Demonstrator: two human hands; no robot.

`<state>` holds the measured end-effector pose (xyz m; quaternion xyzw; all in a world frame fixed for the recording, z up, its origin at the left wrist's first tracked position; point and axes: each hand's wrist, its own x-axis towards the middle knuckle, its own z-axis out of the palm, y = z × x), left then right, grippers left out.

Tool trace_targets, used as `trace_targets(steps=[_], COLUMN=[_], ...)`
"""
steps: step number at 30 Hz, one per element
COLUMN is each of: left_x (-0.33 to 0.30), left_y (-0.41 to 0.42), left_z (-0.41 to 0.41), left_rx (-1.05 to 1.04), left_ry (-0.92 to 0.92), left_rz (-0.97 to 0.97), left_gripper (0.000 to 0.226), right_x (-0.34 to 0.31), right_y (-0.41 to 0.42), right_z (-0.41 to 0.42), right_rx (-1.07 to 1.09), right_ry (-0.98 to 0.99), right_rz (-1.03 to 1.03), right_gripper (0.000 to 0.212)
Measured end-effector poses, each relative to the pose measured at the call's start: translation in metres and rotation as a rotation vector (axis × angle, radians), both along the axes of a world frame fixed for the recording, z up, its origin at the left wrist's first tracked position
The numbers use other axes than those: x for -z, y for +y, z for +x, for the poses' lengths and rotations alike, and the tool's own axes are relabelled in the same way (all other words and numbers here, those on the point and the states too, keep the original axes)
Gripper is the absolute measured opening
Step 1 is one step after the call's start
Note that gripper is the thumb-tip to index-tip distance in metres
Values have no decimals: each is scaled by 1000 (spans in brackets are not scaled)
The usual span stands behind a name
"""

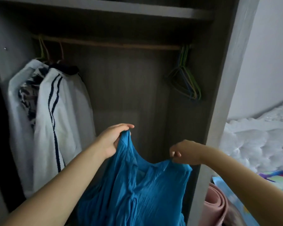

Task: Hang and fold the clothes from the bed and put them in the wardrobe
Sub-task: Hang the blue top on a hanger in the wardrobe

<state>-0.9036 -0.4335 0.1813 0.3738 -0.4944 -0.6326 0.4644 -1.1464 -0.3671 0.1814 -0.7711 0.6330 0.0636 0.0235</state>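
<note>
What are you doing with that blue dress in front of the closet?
A person is holding up a blue garment in front of the open wardrobe. The left hand pinches one shoulder strap and the right hand pinches the other. It is not on a hanger yet. Empty hangers wait at the right end of the rail, and a white striped jacket already hangs at the left.

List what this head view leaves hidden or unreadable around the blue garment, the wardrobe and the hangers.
- Blue garment: its lower part is cut off by the bottom edge, so its length is unknown.
- Empty hangers: bunched in shadow; no count possible.
- Patterned garment: mostly covered by the white striped garment.
- Upper shelf: contents cut off by the top edge.
- Right hand: its fingers curl under, hiding the grip.
</note>
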Motion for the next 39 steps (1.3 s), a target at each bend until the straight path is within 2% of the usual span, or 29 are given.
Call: trace_targets(steps=[2, 6, 10, 13, 20, 29, 31, 35, 39], left_x=[-3, -3, -7, -15, -30, -16, -13, -14, -13], left_y=[-12, -39, -68, -88, -129, -145, -147, -154, -157], left_z=[-5, -17, -22, -20, -13, -19, -12, 10, 24], left_rx=[50, 126, 136, 116, 73, 167, 196, 206, 241], left_ry=[-23, -103, -128, -140, -59, 4, -8, -44, -73], left_rz=[-34, -70, -80, -113, -152, -93, -86, -69, -75], left_gripper=[29, 29, 27, 27, 28, 28, 32, 34, 33], right_x=[-24, -102, -168, -185, -174, -171, -175, -182, -145], right_y=[-22, -91, -154, -182, -227, -238, -237, -225, -214], right_z=[8, 10, -10, -28, -55, -69, -71, -61, -31], right_rx=[-23, 40, 283, 444, 632, 671, 672, 624, 542], right_ry=[18, 97, 157, 180, 245, 378, 306, 6, -282], right_rz=[-41, -307, -592, -749, -669, -697, -749, -865, -1056], right_gripper=[23, 28, 28, 42, 40, 33, 29, 23, 21])
